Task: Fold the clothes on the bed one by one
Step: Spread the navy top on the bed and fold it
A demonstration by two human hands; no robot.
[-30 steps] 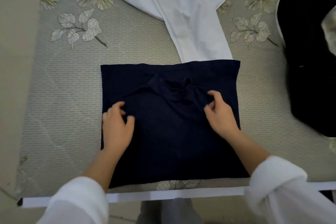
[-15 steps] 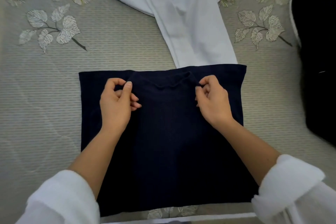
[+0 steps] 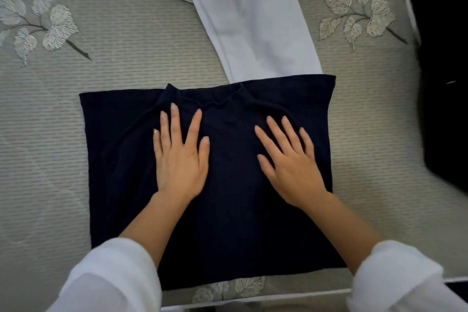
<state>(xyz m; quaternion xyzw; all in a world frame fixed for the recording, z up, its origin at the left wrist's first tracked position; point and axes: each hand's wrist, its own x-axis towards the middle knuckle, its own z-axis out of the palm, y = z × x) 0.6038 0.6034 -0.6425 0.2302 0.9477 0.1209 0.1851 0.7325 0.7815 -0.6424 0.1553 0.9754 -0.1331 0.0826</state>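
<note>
bed: leaf-print cover on bed (image 3: 126,58); navy garment (image 3: 228,223) is a folded rectangle at the near edge.
around: white garment (image 3: 253,20) meets its far edge; black garment (image 3: 443,83) to its right.
change: 0.5 s ago both hands pinched fabric near the collar; now let go.
hands: left hand (image 3: 181,157) and right hand (image 3: 291,167) flat on the navy garment, fingers spread, palms down.

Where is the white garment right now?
Head view, top centre: the white garment lies on the bed cover, its near end meeting the far edge of the navy garment, right of middle.
</note>
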